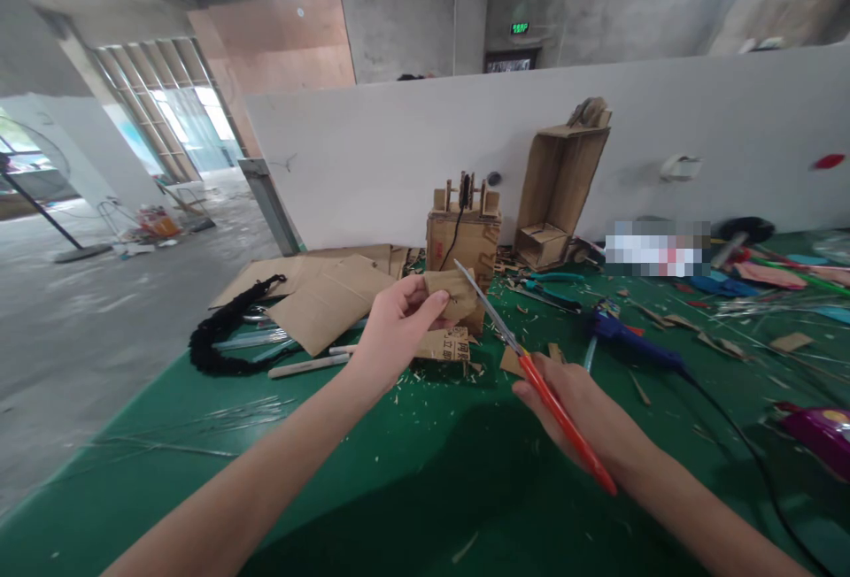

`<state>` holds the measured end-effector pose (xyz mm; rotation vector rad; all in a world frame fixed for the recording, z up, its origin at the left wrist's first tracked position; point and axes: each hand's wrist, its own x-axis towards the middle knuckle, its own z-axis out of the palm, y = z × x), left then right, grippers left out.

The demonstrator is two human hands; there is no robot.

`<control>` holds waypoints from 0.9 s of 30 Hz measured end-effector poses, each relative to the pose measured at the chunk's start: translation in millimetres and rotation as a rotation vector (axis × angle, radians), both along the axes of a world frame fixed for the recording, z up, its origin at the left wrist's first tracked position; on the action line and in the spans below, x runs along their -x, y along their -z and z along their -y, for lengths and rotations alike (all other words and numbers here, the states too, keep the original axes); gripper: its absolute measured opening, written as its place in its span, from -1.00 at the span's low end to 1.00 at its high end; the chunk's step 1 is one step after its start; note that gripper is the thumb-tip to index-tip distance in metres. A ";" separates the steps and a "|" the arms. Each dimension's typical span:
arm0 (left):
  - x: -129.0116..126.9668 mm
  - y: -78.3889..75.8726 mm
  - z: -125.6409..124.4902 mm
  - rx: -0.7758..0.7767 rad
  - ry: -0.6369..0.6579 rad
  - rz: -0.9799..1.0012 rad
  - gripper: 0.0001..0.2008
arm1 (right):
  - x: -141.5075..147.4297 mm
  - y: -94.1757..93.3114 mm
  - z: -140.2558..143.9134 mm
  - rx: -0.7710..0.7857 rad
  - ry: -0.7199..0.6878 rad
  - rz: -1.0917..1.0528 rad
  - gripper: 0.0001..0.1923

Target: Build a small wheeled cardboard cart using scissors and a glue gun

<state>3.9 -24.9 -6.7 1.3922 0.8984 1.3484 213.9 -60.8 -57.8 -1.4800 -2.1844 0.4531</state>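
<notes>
Cardboard scrap [452,292] is pinched by the left hand [397,325]; red-handled scissors [531,373], gripped by the right hand [584,418], apparently closed, could nick fingertips at 9 o'clock

A small brown cardboard piece [453,292] is held above the surface's middle; red-handled scissors [531,373] slant up, blade tips touching it.
</notes>
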 end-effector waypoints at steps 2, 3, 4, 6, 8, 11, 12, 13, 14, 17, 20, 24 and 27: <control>-6.1 4.9 1.2 0.037 -0.025 0.083 -0.82 | 2.2 1.2 -0.5 0.027 0.018 -0.009 -0.61; -8.5 7.0 2.0 0.053 -0.022 0.096 -0.82 | 3.0 2.1 -0.8 0.037 0.013 -0.013 -0.61; -10.3 8.6 2.8 0.059 -0.014 0.091 -0.81 | 3.3 2.9 -1.1 0.041 0.001 -0.016 -0.60; -12.2 10.5 4.4 0.050 0.002 0.053 -0.80 | 2.8 4.2 -1.1 0.040 -0.045 -0.025 -0.58; -12.7 10.5 5.8 0.033 0.011 0.028 -0.78 | 1.0 3.8 -0.1 0.044 -0.101 -0.042 -0.55; -13.0 8.3 7.8 0.032 0.035 0.027 -0.74 | -1.3 -0.3 3.0 0.065 -0.150 -0.070 -0.54; -13.1 7.2 8.4 0.030 0.042 0.024 -0.73 | -1.6 -2.1 4.0 0.070 -0.155 -0.072 -0.55; -13.0 6.0 9.1 0.027 0.048 0.017 -0.73 | -1.7 -3.8 4.7 0.068 -0.160 -0.064 -0.56; -12.8 4.8 9.9 0.023 0.052 0.008 -0.73 | -1.5 -5.2 5.1 0.059 -0.159 -0.046 -0.58; -11.9 2.6 11.8 0.007 0.064 -0.024 -0.74 | -0.3 -7.2 4.0 -0.003 -0.125 0.039 -0.62; -11.6 3.2 12.9 -0.025 0.067 -0.049 -0.77 | 0.7 -7.0 1.5 -0.046 -0.085 0.087 -0.65; -11.9 4.9 13.1 0.013 0.065 -0.033 -0.76 | 1.2 -7.1 1.4 -0.044 -0.046 0.120 -0.66; -11.2 4.1 12.7 0.041 0.082 -0.017 -0.74 | 1.5 -6.6 3.3 -0.044 -0.017 0.141 -0.67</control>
